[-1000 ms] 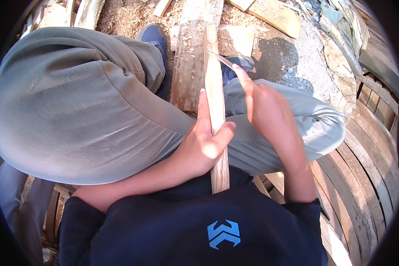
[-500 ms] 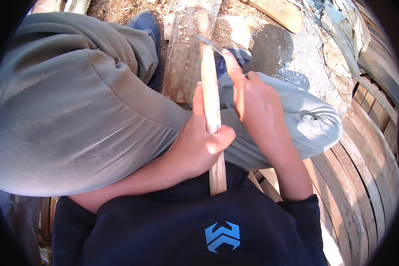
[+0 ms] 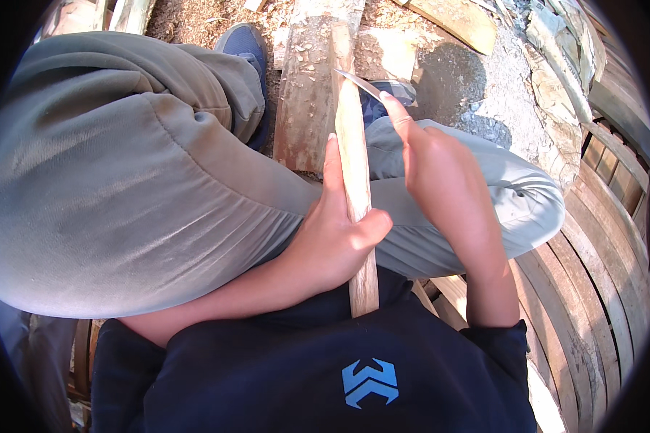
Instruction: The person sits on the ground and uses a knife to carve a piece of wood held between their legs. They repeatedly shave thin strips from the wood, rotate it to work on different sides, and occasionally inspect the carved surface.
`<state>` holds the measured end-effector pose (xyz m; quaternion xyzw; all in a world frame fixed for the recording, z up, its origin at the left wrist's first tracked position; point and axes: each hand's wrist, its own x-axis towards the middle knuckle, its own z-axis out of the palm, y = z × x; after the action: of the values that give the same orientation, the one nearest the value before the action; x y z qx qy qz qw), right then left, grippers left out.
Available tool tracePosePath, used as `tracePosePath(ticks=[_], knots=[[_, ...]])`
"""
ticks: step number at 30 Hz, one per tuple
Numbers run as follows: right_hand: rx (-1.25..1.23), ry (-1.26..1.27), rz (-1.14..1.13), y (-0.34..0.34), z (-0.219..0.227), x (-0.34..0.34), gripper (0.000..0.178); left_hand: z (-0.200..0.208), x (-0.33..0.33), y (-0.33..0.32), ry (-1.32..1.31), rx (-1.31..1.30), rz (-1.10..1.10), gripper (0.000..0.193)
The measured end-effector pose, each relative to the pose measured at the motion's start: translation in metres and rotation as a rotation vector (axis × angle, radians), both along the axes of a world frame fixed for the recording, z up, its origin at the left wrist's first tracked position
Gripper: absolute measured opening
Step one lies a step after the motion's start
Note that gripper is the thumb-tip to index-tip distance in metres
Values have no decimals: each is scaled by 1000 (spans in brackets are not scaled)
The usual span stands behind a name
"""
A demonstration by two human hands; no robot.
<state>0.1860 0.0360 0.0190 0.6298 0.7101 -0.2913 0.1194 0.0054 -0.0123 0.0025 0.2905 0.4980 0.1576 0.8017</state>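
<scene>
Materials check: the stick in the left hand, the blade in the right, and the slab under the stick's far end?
Stick: pale bare wood, freshly shaved by its smooth, light faces. Blade: looks like metal, thin, grey and glinting in the sun; its handle is hidden in the right hand. Slab: rough weathered wood, brown, chipped and nicked. The left hand grips the stick mid-length.

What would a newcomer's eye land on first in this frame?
At centre, the left hand grips a pale wooden stick that runs up the frame. Just right of it, the right hand presses a thin metal blade against the stick's upper part. The person's grey-trousered knee fills the left side.
</scene>
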Motion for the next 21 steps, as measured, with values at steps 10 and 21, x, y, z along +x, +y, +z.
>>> tracePosePath(ticks=[10, 21], knots=[[99, -130, 114, 5, -19, -23, 62, -3, 1, 0, -8, 33, 12, 108], [234, 13, -93, 3, -76, -12, 60, -5, 2, 0, 14, 70, -32, 108]])
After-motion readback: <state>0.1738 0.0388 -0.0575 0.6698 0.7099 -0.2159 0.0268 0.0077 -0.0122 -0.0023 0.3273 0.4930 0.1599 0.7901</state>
